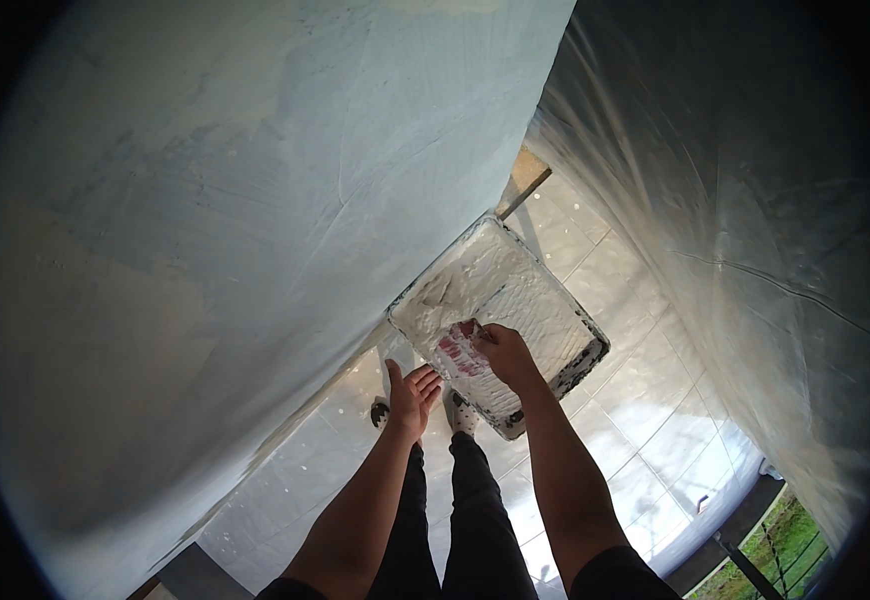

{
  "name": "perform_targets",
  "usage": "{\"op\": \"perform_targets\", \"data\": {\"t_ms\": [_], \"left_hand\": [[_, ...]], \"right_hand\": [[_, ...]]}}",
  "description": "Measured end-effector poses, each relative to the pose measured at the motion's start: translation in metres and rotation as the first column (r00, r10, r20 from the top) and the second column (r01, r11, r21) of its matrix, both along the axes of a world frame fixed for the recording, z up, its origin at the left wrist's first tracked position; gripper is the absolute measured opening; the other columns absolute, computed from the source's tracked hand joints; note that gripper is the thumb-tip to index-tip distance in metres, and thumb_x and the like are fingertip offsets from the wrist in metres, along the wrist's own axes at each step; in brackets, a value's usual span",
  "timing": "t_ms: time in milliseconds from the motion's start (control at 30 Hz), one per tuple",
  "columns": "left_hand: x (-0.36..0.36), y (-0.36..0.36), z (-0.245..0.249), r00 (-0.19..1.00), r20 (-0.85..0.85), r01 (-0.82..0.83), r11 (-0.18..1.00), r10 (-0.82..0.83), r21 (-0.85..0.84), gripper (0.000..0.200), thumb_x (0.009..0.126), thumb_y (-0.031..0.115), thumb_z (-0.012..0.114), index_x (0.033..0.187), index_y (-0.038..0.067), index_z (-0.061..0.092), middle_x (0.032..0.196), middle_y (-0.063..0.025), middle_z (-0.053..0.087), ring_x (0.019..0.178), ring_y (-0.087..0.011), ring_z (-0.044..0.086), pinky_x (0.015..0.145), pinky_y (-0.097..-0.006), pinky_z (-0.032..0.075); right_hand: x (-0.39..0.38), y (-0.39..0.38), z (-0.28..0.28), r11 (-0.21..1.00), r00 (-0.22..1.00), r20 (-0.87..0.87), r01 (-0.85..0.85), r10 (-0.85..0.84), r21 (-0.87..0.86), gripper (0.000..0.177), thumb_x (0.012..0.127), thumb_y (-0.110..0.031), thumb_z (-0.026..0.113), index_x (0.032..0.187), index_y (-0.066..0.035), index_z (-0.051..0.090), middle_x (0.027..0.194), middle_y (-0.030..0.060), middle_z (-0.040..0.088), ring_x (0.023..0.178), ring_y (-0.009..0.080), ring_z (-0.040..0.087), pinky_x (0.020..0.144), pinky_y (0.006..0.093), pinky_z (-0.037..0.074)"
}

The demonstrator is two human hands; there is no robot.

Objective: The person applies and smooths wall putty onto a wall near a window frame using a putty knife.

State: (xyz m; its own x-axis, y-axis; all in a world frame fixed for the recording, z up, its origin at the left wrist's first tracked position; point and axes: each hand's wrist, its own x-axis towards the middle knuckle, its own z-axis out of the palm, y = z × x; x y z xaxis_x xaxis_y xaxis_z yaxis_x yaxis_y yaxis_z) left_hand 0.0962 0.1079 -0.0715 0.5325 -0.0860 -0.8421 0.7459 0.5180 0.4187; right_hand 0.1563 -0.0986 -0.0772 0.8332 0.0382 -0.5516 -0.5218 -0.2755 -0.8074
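Observation:
A large rectangular tub [523,270] of thick white plaster stands on the floor in front of me, its dark rim crusted with dried paste. Over its near part, my right hand [500,352] is closed around a reddish flat tool [462,352] smeared with the white paste; its exact kind I cannot tell. My left hand [414,395] is just outside the tub's near left edge, empty, with thumb and fingers apart and the palm turned toward the tub.
A tall smooth wall [255,200] with uneven pale patches rises on the left. Clear plastic sheeting [725,220] hangs on the right. Pale tiles [615,400] cover the floor, and my spotted shoe [463,415] is near the tub. A railing and grass [790,535] show at bottom right.

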Motion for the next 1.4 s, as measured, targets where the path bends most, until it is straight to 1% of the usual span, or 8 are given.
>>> {"op": "perform_targets", "data": {"t_ms": [233, 400, 533, 867, 1067, 1133, 1267, 1400], "left_hand": [[-0.013, 0.014, 0.008, 1.000, 0.018, -0.012, 1.000, 0.012, 0.011, 0.118, 0.089, 0.090, 0.019, 0.148, -0.010, 0.040, 0.152, -0.0273, 0.046, 0.146, -0.0352, 0.040, 0.123, -0.0458, 0.024], [-0.033, 0.028, 0.060, 0.999, 0.053, -0.003, 0.999, 0.001, 0.037, 0.114, 0.092, 0.086, 0.015, 0.148, -0.011, 0.039, 0.151, -0.0268, 0.046, 0.145, -0.0345, 0.041, 0.124, -0.0449, 0.025], [-0.045, 0.038, 0.134, 0.980, 0.198, -0.014, 1.000, 0.010, 0.021, 0.112, 0.093, 0.085, 0.015, 0.149, -0.009, 0.039, 0.152, -0.0265, 0.046, 0.145, -0.0343, 0.041, 0.124, -0.0459, 0.024], [-0.043, 0.066, 0.392, 0.365, 0.925, -0.225, 0.954, -0.108, 0.200, 0.111, 0.091, 0.086, 0.017, 0.149, -0.005, 0.041, 0.152, -0.0258, 0.047, 0.147, -0.0348, 0.039, 0.124, -0.0483, 0.023], [-0.090, 0.133, 0.505, 0.042, 0.978, -0.436, 0.877, -0.203, 0.201, 0.113, 0.091, 0.086, 0.024, 0.147, -0.010, 0.040, 0.152, -0.0271, 0.046, 0.147, -0.0375, 0.039, 0.123, -0.0510, 0.026], [-0.107, 0.171, 0.528, -0.062, 0.967, -0.525, 0.832, -0.247, 0.179, 0.112, 0.091, 0.085, 0.027, 0.147, -0.012, 0.039, 0.151, -0.0268, 0.047, 0.147, -0.0389, 0.039, 0.123, -0.0529, 0.025], [-0.154, 0.242, 0.606, -0.180, 0.897, -0.760, 0.636, -0.404, 0.134, 0.101, 0.095, 0.081, 0.028, 0.144, -0.004, 0.051, 0.144, -0.0241, 0.056, 0.138, -0.0389, 0.050, 0.116, -0.0527, 0.036], [-0.213, 0.327, 0.670, -0.295, 0.801, -0.805, 0.587, -0.521, 0.086, 0.117, 0.089, 0.088, 0.026, 0.146, -0.014, 0.041, 0.149, -0.0262, 0.049, 0.144, -0.0407, 0.042, 0.121, -0.0557, 0.027]], "right_hand": [[-0.013, -0.015, 0.019, 0.941, 0.953, -0.208, 0.263, -0.219, 0.215, 0.012, 0.093, -0.011, 0.067, 0.096, 0.000, 0.069, 0.084, 0.0023, 0.067, 0.075, 0.0094, 0.058, 0.073, 0.0285, 0.048], [-0.035, -0.018, 0.070, 0.590, 0.801, -0.450, 0.596, -0.395, 0.544, 0.015, 0.098, -0.006, 0.058, 0.109, 0.002, 0.063, 0.099, 0.0089, 0.070, 0.090, 0.0209, 0.069, 0.087, 0.0362, 0.056], [-0.053, -0.013, 0.128, 0.413, 0.832, -0.430, 0.550, -0.351, 0.726, 0.029, 0.101, -0.010, 0.050, 0.125, 0.004, 0.058, 0.116, 0.0156, 0.068, 0.109, 0.0283, 0.067, 0.100, 0.0443, 0.051], [-0.060, 0.063, 0.386, 0.307, 0.970, -0.173, 0.219, -0.170, 0.926, 0.038, 0.100, -0.005, 0.048, 0.137, 0.006, 0.048, 0.128, 0.0195, 0.062, 0.119, 0.0319, 0.063, 0.106, 0.0488, 0.048], [-0.075, 0.131, 0.505, 0.278, 0.994, 0.095, -0.075, -0.061, 0.958, 0.047, 0.097, -0.004, 0.053, 0.143, 0.005, 0.045, 0.133, 0.0190, 0.060, 0.124, 0.0323, 0.061, 0.107, 0.0508, 0.049], [-0.081, 0.157, 0.519, 0.292, 0.971, 0.235, -0.211, -0.049, 0.933, 0.047, 0.092, -0.005, 0.066, 0.138, -0.003, 0.054, 0.104, 0.0053, 0.066, 0.085, 0.0162, 0.062, 0.078, 0.0316, 0.054], [-0.114, 0.233, 0.609, 0.321, 0.928, 0.363, -0.320, -0.082, 0.891, 0.054, 0.090, -0.004, 0.067, 0.141, -0.001, 0.050, 0.101, 0.0036, 0.065, 0.082, 0.0145, 0.062, 0.078, 0.0316, 0.054], [-0.121, 0.306, 0.642, 0.066, 0.848, 0.522, -0.529, 0.094, 0.846, 0.054, 0.090, -0.003, 0.063, 0.142, -0.001, 0.049, 0.114, 0.0086, 0.067, 0.100, 0.0210, 0.065, 0.091, 0.0359, 0.053]]}}
